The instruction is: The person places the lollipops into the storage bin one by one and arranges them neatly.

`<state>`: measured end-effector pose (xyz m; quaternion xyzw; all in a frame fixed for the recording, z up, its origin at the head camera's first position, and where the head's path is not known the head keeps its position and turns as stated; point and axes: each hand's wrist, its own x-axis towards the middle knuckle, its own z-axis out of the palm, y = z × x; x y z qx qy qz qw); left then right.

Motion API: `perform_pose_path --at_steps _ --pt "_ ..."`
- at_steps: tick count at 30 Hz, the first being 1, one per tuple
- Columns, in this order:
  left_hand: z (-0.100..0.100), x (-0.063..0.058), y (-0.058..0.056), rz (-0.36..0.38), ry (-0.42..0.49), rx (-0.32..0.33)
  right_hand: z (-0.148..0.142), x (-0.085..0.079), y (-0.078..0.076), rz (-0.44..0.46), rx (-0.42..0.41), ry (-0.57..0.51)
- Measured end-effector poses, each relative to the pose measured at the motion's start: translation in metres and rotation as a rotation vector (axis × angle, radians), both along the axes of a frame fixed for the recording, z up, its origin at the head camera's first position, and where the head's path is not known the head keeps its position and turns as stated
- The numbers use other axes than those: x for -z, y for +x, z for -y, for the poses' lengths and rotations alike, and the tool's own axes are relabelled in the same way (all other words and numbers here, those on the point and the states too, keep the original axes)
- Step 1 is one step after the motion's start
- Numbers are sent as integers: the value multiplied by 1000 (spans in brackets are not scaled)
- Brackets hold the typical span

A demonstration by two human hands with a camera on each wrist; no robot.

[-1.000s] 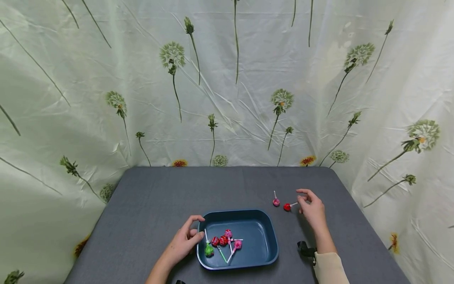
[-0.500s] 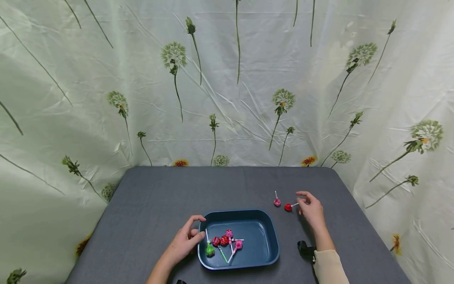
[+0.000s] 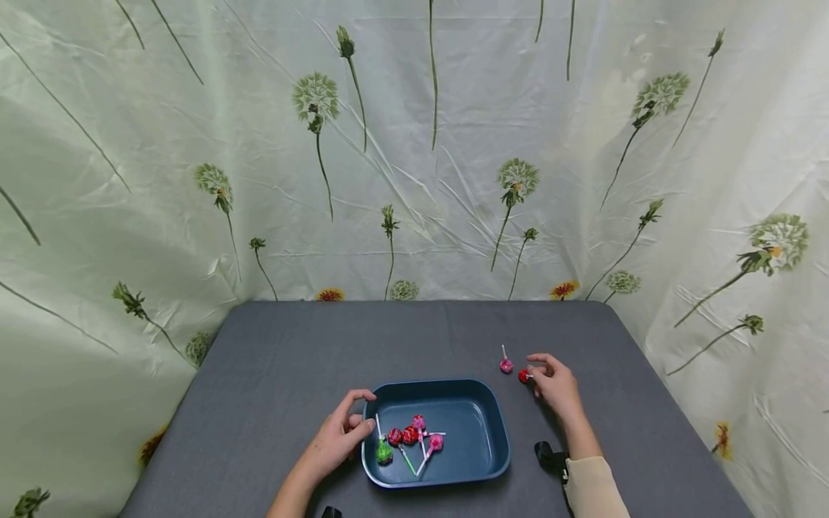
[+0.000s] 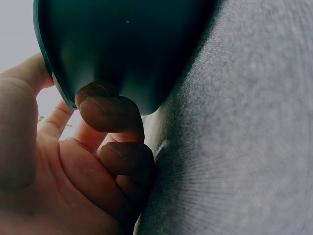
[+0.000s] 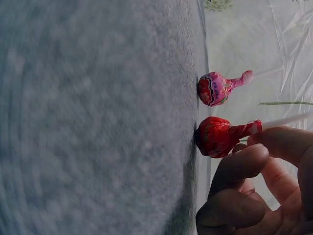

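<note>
In the head view, my left hand grips the left end of a dark blue rectangular tray. Its curled fingers lie against the tray's outer wall in the left wrist view. Several lollipops lie inside, among them a green one and a pink one. To the right of the tray, my right hand pinches a red-wrapped lollipop by its stick, close to the wrapper. The red head still touches the tabletop. Beside it stands a pink lollipop, apart from the fingers.
A grey cloth-covered table carries everything. Behind it and at both sides hangs a pale curtain with a dandelion print. A black strap device sits at my right wrist, below a beige sleeve.
My right hand has moved left along the red lollipop's stick toward its head, and that lollipop has shifted slightly left. The left hand and tray hold their place.
</note>
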<state>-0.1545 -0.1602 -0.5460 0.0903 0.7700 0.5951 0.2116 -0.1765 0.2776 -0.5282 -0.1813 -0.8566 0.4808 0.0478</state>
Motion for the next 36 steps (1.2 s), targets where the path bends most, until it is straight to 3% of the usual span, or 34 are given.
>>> perform_pose_path --at_steps 16,36 --pt "-1 0 0 -5 -1 6 0 5 3 77 -45 27" --pt "0 -1 0 -12 3 19 5 5 5 62 -75 74"
